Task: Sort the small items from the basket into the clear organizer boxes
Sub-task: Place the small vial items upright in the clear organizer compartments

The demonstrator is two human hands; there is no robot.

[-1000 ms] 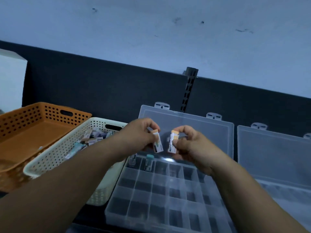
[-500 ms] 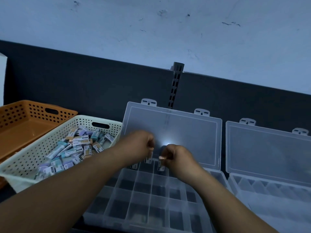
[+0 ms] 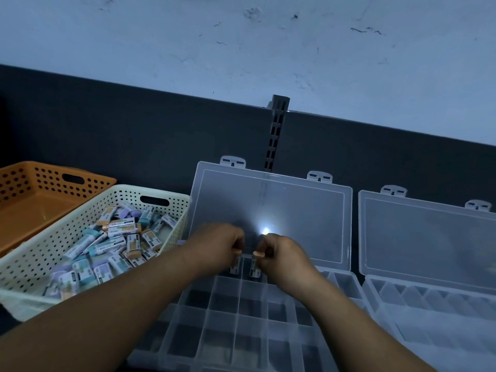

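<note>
- Both hands sit low in the middle of the frame. The left hand (image 3: 217, 248) pinches one small eraser (image 3: 234, 267) by its top, and the right hand (image 3: 284, 253) pinches a second eraser (image 3: 254, 269) the same way, fingers curled on each.
- A second ago the two pieces were held up in the air above the box. Now they stand lowered and upright in two neighbouring cells of the back row. As I read it, the placing is nearly done and only letting go remains.
- Each piece looks like a short block with an orange end and a white printed sleeve. The lower ends blur behind the cell walls, so I cannot tell whether they touch the bottom.
- Under the forearms, in the lower centre, lies the clear box (image 3: 222, 318) with its grid of cells. Its lid (image 3: 308, 210) is propped open behind, with a bright glare spot on it.
- Left of centre, the cream basket (image 3: 26, 275) holds a heap of erasers (image 3: 112, 253) in purple, teal and orange, so much sorting is left.
- At the right edge a second clear box (image 3: 429, 304) lies open. An orange basket (image 3: 35, 183) sits at the far left.
</note>
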